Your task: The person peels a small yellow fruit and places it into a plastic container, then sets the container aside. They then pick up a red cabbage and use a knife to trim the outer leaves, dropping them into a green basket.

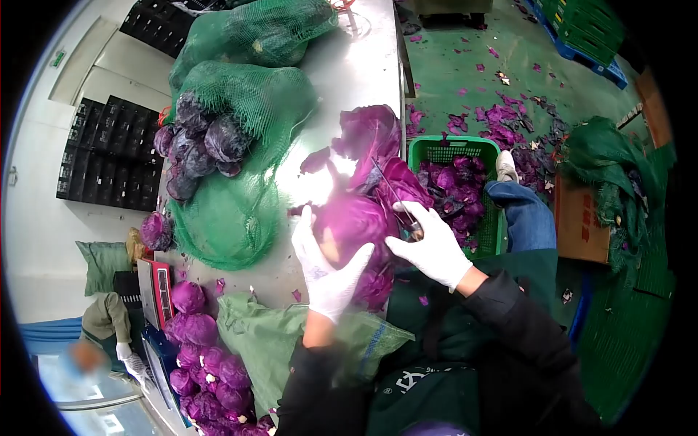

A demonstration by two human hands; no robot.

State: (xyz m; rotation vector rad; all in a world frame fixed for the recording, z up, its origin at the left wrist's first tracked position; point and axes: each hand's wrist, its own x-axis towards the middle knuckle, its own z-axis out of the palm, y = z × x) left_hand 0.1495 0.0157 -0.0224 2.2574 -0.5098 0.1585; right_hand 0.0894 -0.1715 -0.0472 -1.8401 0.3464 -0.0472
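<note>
A purple cabbage (356, 225) lies on the metal table in front of me, blurred by glare. My left hand (325, 272), in a white glove, cups its near left side, thumb and fingers spread round it. My right hand (434, 247), also gloved, grips a thin knife (387, 183) by its handle, at the cabbage's right side. The blade points away from me across loose purple leaves (371, 138). More cabbage shows under my hands at the table edge, partly hidden.
Green mesh sacks (251, 94) of cabbages lie on the table's far left. Trimmed cabbages (207, 356) pile up near left beside a green woven sack (265, 341). A green crate (494, 218) of leaves stands right, by my foot. Leaf scraps litter the floor. Another person (109, 327) works far left.
</note>
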